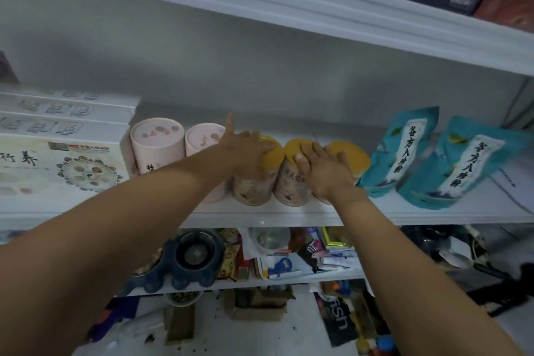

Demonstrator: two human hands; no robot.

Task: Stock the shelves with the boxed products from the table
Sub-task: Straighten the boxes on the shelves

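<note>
The left hand (248, 150) curled its fingers over the left canister (254, 185); the right hand (323, 172) laid straight, open fingers across the middle canister (289, 180) and right canister (355, 159).

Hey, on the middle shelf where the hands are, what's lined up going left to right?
White boxes → left pink canister → right pink canister → three yellow-lidded canisters with the left hand and right hand on them → left teal pouch → right teal pouch.
</note>
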